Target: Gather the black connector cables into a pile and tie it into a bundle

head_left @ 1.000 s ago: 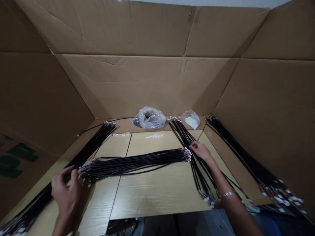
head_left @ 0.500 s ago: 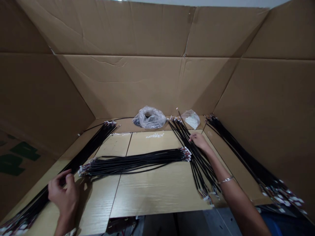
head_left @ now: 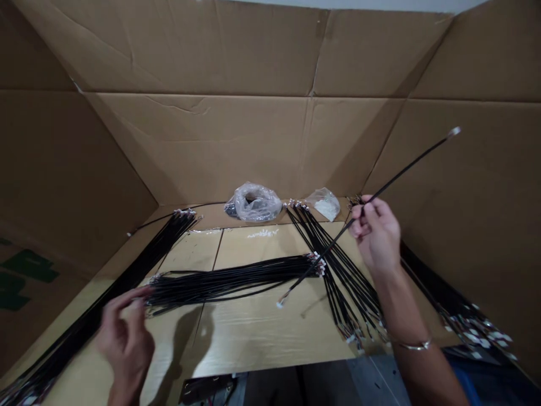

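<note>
My right hand is raised above the table and pinches one black cable near its middle. The cable slants from a white connector at the upper right down to a white tip over the tabletop. Below it lies a fanned pile of black cables. My left hand hovers at the left end of a horizontal bundle of black cables, fingers curled and blurred; whether it holds anything is unclear. Another long bundle of cables runs diagonally on the left.
A wooden tabletop is walled in by tall cardboard sheets. At the back stand a crumpled clear bag and a small bag of white parts. More cables lie along the right wall.
My right hand has lifted one cable out of the right pile and raised it in the air. My left hand has shifted slightly right, toward the horizontal bundle's end.
</note>
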Motion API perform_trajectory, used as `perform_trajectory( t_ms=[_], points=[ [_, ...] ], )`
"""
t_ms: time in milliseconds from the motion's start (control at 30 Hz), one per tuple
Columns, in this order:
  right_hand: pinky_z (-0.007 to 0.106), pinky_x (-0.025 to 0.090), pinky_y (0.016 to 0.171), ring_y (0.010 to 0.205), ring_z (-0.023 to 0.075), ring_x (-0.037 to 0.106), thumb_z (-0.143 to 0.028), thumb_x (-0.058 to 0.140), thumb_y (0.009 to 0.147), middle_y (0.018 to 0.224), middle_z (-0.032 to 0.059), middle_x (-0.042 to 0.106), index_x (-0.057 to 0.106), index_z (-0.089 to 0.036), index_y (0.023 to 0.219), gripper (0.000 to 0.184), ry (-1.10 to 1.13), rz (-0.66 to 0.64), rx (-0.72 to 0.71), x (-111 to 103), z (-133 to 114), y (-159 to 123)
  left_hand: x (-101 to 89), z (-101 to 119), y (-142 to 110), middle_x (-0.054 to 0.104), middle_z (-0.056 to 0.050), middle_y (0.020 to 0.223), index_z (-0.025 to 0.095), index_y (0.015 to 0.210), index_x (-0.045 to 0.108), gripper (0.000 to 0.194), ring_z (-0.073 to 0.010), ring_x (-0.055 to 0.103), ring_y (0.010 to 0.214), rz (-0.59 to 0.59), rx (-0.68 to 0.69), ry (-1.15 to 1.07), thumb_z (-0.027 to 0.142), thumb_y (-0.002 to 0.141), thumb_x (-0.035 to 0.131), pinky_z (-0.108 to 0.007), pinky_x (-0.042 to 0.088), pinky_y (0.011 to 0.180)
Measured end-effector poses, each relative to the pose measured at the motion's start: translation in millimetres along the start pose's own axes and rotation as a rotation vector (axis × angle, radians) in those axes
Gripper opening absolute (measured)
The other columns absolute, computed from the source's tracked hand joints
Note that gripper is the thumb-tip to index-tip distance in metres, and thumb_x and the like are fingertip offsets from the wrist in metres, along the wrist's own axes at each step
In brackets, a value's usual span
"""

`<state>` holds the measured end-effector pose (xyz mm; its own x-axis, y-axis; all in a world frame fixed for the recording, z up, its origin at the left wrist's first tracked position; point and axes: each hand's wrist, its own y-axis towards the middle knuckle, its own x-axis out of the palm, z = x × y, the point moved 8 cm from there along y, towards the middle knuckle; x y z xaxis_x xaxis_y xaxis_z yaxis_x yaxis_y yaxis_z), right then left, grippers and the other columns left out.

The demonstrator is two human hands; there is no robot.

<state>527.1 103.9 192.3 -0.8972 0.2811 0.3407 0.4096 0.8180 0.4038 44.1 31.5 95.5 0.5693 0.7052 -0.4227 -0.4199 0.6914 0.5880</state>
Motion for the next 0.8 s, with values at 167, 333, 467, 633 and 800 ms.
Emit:
perform_trajectory(
  t_ms=[167, 333, 467, 633, 800],
  points=[
    [0.02, 0.037, 0.04, 0.043, 0.0061, 0.043, -0.044, 0.073, 0.077, 0.068, -0.0074, 0.057, 0.053, -0.026, 0.092, 0.031, 0.159, -0.002, 0.219, 40.0, 57.6, -57.3, 79.2, 87.0, -31.4, 0.075, -0.006, 0.106, 0.026, 0.112, 0.066, 0.036, -0.0237, 0.069, 0.1, -0.742, 0.012, -0.257, 0.048, 0.093, 0.046, -0.036, 0.055, 0.086],
    [0.022, 0.04, 0.043, 0.044, 0.0076, 0.047, -0.045, 0.071, 0.078, 0.069, -0.0071, 0.058, 0.052, -0.027, 0.093, 0.031, 0.218, 0.001, 0.276, 54.7, 79.9, -87.5, 109.9, 126.4, -68.5, 0.076, -0.006, 0.103, 0.028, 0.11, 0.069, 0.029, -0.0208, 0.071, 0.092, -0.939, 0.248, -0.291, 0.044, 0.094, 0.051, -0.032, 0.056, 0.083],
    [0.024, 0.043, 0.045, 0.046, 0.0088, 0.049, -0.045, 0.07, 0.079, 0.07, -0.0066, 0.059, 0.051, -0.026, 0.093, 0.03, 0.217, 0.028, 0.265, 47.1, 83.9, -90.1, 110.9, 129.6, -75.0, 0.077, -0.005, 0.088, 0.026, 0.1, 0.07, 0.026, -0.0184, 0.072, 0.079, -0.868, 0.394, -0.209, 0.039, 0.097, 0.047, -0.029, 0.056, 0.074],
    [0.024, 0.043, 0.047, 0.049, 0.0091, 0.051, -0.042, 0.073, 0.077, 0.072, -0.0058, 0.061, 0.052, -0.026, 0.093, 0.03, 0.238, 0.092, 0.258, 30.6, 87.4, -85.7, 99.4, 120.5, -67.5, 0.078, -0.004, 0.084, 0.026, 0.097, 0.07, 0.029, -0.0185, 0.072, 0.071, -0.735, 0.484, -0.134, 0.039, 0.098, 0.045, -0.03, 0.056, 0.067],
    [0.026, 0.045, 0.05, 0.05, 0.0096, 0.052, -0.041, 0.074, 0.075, 0.073, -0.0055, 0.062, 0.052, -0.026, 0.089, 0.031, 0.239, 0.138, 0.252, 22.7, 89.6, -85.3, 82.7, 109.7, -57.4, 0.078, -0.004, 0.09, 0.027, 0.102, 0.071, 0.025, -0.0195, 0.073, 0.079, -0.632, 0.403, -0.161, 0.04, 0.095, 0.052, -0.03, 0.058, 0.071]
  ],
)
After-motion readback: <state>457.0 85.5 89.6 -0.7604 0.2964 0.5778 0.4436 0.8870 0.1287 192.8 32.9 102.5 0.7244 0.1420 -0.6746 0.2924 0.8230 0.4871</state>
